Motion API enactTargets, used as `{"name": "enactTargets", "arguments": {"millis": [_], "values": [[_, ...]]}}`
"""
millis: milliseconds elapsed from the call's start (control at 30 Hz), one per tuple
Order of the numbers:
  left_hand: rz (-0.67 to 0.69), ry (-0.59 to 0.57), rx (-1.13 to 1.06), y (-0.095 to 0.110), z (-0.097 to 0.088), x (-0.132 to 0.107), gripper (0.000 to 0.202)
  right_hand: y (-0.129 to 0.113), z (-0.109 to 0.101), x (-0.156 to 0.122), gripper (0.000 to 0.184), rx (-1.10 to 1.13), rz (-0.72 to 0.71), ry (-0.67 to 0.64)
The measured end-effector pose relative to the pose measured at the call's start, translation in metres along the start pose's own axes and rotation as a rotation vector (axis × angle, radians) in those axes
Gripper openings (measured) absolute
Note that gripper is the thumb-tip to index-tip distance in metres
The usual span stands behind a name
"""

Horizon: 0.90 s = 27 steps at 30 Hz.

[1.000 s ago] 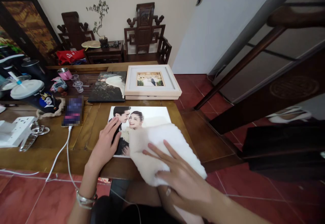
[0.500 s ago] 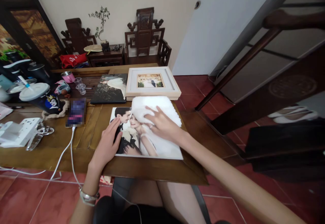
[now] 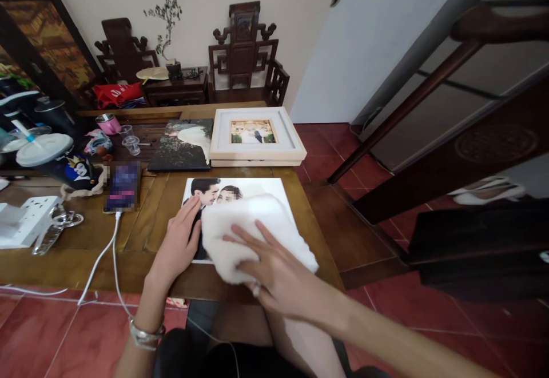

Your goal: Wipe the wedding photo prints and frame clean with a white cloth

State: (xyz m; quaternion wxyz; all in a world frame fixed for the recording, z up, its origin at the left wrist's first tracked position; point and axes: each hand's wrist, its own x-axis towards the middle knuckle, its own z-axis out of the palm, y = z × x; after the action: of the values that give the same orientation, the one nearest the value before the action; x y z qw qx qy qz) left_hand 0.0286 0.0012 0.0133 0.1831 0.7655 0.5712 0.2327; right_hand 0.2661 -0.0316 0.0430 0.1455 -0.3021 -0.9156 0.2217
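A large photo print [image 3: 253,188] of a couple lies flat on the wooden table [image 3: 141,235] in front of me. My left hand [image 3: 178,246] rests flat on its left edge, fingers stretched out, holding it down. My right hand [image 3: 270,263] presses a fluffy white cloth [image 3: 253,226] onto the near half of the print, fingers spread over the cloth. The cloth hides most of the picture.
Behind the print lie a dark photo print [image 3: 182,146] and a white framed photo [image 3: 255,136]. To the left are a phone [image 3: 123,186] on a white cable [image 3: 100,258], a power strip [image 3: 26,221], cups and a kettle. Carved chairs stand at the wall; a stair rail runs at right.
My right hand has drawn the white cloth from the far end of the print back toward me, over the near half. My left hand has stayed on the left edge.
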Motion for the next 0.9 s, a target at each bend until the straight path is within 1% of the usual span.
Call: {"name": "enactTargets", "arguments": {"millis": [133,233,300,367,433,500,533,567,633,700,767,800,900], "values": [[-0.003,0.020,-0.005,0.001,0.000,-0.001,0.048,0.038,-0.014,0.045,0.040,-0.067,0.059,0.047],[0.006,0.035,-0.005,0.001,0.000,-0.001,0.047,0.060,-0.023,0.079,0.037,-0.158,0.115,0.042],[0.013,0.047,-0.008,0.000,0.000,-0.001,0.047,0.064,-0.027,0.095,0.038,-0.197,0.161,0.017],[0.020,0.054,-0.019,0.000,0.001,-0.001,0.047,0.058,-0.028,0.100,0.040,-0.214,0.208,-0.010],[0.010,0.050,-0.027,0.000,0.001,0.000,0.047,0.044,-0.022,0.091,0.042,-0.219,0.227,-0.035],[-0.005,0.035,-0.031,0.000,0.001,0.000,0.047,0.025,-0.012,0.071,0.043,-0.205,0.206,-0.057],[-0.006,0.027,-0.031,0.000,0.000,0.000,0.048,0.014,-0.006,0.058,0.041,-0.186,0.174,-0.081],[-0.004,0.021,-0.031,0.000,0.000,0.000,0.048,0.004,0.000,0.044,0.039,-0.158,0.154,-0.078],[0.006,0.015,-0.029,0.000,0.000,0.000,0.048,-0.013,0.010,0.017,0.036,-0.099,0.065,-0.075],[0.000,0.019,-0.028,0.000,0.000,0.000,0.048,-0.025,0.016,-0.004,0.031,-0.065,0.007,-0.065],[-0.008,0.022,-0.027,0.000,0.000,0.000,0.048,-0.027,0.016,-0.016,0.031,-0.031,-0.025,-0.032],[-0.007,0.024,-0.026,0.000,0.000,0.000,0.048,-0.024,0.014,-0.018,0.032,-0.018,-0.031,-0.011],[-0.006,0.028,-0.017,0.001,0.000,0.000,0.048,0.000,0.003,-0.015,0.033,-0.046,0.014,0.053]]}}
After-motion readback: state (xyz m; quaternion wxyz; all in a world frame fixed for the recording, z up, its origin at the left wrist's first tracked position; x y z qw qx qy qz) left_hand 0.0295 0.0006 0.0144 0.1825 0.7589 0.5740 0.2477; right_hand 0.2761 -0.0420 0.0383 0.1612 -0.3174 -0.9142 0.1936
